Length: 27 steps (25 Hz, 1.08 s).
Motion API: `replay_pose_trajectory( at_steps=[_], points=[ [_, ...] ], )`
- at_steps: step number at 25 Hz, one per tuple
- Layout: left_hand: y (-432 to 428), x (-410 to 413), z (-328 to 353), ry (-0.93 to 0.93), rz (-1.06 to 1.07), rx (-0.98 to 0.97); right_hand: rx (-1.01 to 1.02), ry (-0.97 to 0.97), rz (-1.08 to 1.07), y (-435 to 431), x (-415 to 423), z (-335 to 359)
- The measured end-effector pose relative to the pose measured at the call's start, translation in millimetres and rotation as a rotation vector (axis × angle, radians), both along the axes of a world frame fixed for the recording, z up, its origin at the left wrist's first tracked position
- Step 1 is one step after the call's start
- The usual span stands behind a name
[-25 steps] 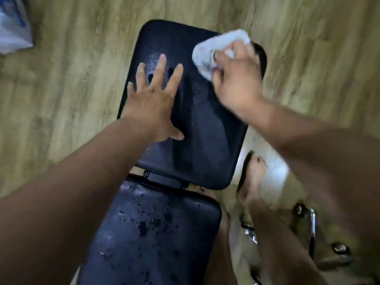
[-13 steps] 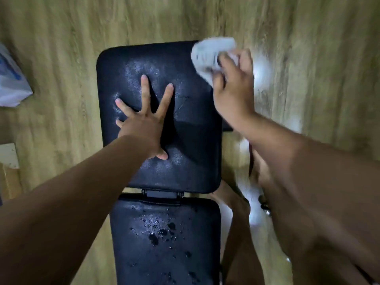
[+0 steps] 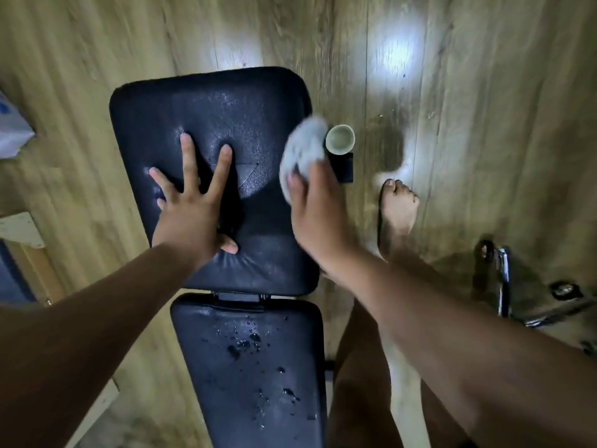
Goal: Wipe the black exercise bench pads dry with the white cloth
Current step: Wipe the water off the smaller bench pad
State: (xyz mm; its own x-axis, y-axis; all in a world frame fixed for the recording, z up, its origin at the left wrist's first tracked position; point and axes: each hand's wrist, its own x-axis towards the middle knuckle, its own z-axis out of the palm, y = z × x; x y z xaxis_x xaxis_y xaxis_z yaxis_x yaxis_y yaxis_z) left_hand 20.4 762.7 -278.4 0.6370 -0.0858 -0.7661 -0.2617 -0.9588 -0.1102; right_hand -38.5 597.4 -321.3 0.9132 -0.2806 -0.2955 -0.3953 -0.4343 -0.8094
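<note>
Landmark: far black vinyl bench pad (image 3: 210,105), a rounded rectangle with a fine wet sheen on top.
White plastic bag (image 3: 13,130): well left of the far pad, cut off by the frame edge (only a corner shows).
Left hand (image 3: 190,205): flat on the left-middle of the far pad, fingers straight and spread, palm pressing down, holding nothing.
Near black vinyl bench pad (image 3: 252,367): end to end with the far pad on the person's side, a narrow bracket between them. Beads of water (image 3: 245,345) lie scattered on it.
White terry cloth (image 3: 302,153): bunched at the far pad's right edge and blurred. It sticks out beyond the right hand's fingers and is well apart from the left hand.
Right hand (image 3: 318,218): over the far pad's right edge, fingers curled round the cloth.
Pale round cup-shaped thing (image 3: 340,140): just right of the far pad, beside the cloth (what it is cannot be told).
Bare foot (image 3: 397,208): on the wooden plank floor (image 3: 484,124), right of the far pad.
Chrome metal frame (image 3: 502,279): well right of the far pad.
Count: two pads, one cloth, two hands, one foot in full view.
</note>
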Motion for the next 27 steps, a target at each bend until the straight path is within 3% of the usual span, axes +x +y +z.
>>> replay_pose_trajectory(
  at_steps=[2,4,6,9,12,15,18,22,25,27],
  points=[
    [1.1,-1.1,-2.1,-0.009,-0.012,0.008,-0.036,-0.035,-0.086,-7.5,75.7,-22.2],
    [-0.2,-0.4,-3.6,-0.003,-0.015,0.006,-0.064,-0.070,-0.096,-8.8,82.0,-32.3],
    [0.9,0.7,-4.0,0.006,-0.006,0.008,-0.049,0.031,-0.081,0.2,28.5,-13.2],
    [2.4,-1.1,-5.7,0.018,0.003,0.000,-0.237,0.302,0.102,11.4,-84.7,35.3],
    [1.1,0.2,-6.4,0.019,-0.008,0.016,-0.114,0.418,0.195,3.4,-85.3,28.2],
    [-0.7,1.0,-6.4,0.023,0.000,0.035,0.100,0.198,-0.083,4.0,22.0,-10.0],
    [-2.5,1.4,-7.7,0.022,-0.024,0.050,0.075,0.060,-0.166,-1.2,80.7,-34.1],
    [-3.8,3.1,-5.8,0.023,-0.010,0.061,-0.024,0.267,-0.064,18.8,-36.1,1.1],
    [-3.2,3.2,-5.5,0.017,-0.021,0.032,-0.008,0.616,0.080,29.5,-111.3,30.3],
    [-1.9,2.5,-3.8,0.008,-0.001,-0.002,0.083,0.587,0.025,28.0,-103.3,30.0]
  ],
)
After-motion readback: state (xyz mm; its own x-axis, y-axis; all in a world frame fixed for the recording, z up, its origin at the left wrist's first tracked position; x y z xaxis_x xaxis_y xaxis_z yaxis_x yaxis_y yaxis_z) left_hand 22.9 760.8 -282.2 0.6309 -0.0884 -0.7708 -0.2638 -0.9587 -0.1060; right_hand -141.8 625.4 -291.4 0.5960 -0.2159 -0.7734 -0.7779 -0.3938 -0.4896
